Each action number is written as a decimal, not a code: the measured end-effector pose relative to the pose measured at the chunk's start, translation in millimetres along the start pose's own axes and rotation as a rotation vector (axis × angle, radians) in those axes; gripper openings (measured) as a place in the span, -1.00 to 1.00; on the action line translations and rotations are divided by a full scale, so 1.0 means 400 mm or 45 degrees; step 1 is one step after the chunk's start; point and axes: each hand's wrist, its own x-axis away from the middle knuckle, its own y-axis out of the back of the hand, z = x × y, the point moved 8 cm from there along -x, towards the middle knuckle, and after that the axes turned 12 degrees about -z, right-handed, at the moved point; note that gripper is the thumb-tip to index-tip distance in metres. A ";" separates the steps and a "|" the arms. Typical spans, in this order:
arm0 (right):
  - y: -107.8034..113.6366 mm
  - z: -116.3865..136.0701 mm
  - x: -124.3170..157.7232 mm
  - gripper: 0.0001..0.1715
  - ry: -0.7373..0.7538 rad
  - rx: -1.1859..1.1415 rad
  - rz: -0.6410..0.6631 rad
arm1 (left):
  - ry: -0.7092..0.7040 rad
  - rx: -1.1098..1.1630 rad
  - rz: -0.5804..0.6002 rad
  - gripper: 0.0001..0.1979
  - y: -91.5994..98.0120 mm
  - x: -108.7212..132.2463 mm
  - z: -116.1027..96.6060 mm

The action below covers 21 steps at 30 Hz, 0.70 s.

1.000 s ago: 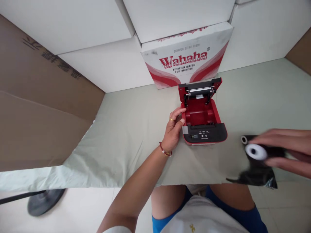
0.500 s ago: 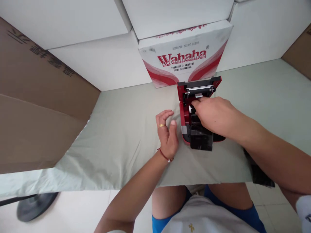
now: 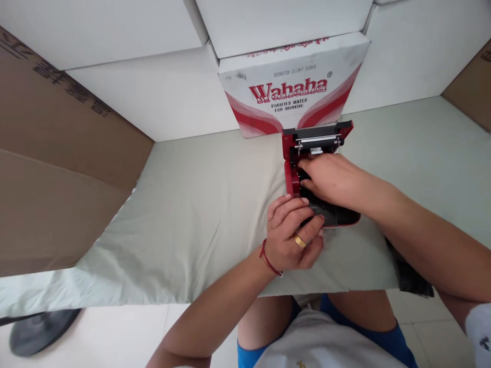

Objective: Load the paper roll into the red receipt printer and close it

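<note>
Ideally, we brace the red printer point(image 3: 292, 180) at near left with our curled left hand point(image 3: 293, 230), right hand point(image 3: 330, 176) reaching inside; we can't tell either's hold.

I read "Wahaha" and "PURIFIED WATER FOR DRINKING" on the red-white box point(image 3: 294, 87); the left brown box point(image 3: 65, 168) has Chinese words.

Bay point(image 3: 295, 180) of red printer point(image 3: 316, 142) mostly hidden beneath right hand point(image 3: 330, 179); whether it grips anything, cannot tell. Printer's near left corner covered by left hand point(image 3: 293, 232). Right of printer, black plastic point(image 3: 413, 278) partly behind right forearm point(image 3: 425, 235). Left of printer, brown carton point(image 3: 57, 168) cut by picture edge; behind printer, upper white boxes point(image 3: 276, 23) cut at top.
</note>
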 end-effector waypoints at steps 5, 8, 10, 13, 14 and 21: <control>0.162 -0.049 0.117 -0.71 0.014 -0.612 -0.576 | -0.075 0.019 0.037 -0.63 -0.002 0.000 -0.011; 0.235 -0.152 0.180 -0.65 -0.289 -0.622 -1.212 | -0.092 0.019 0.053 -0.61 -0.007 0.003 -0.013; 0.223 -0.182 0.169 -0.59 -0.311 -0.604 -1.341 | -0.106 0.016 0.064 -0.56 -0.010 0.005 -0.016; 0.164 -0.176 0.105 -0.50 -0.167 -0.648 -1.160 | -0.145 -0.010 0.048 -0.58 -0.009 0.006 -0.024; 0.150 -0.165 0.095 -0.53 -0.111 -0.647 -1.110 | -0.155 -0.010 0.034 -0.60 -0.007 0.005 -0.026; 0.120 -0.094 0.201 -0.60 0.089 -0.653 -1.026 | -0.185 -0.033 -0.007 -0.75 0.005 -0.001 -0.035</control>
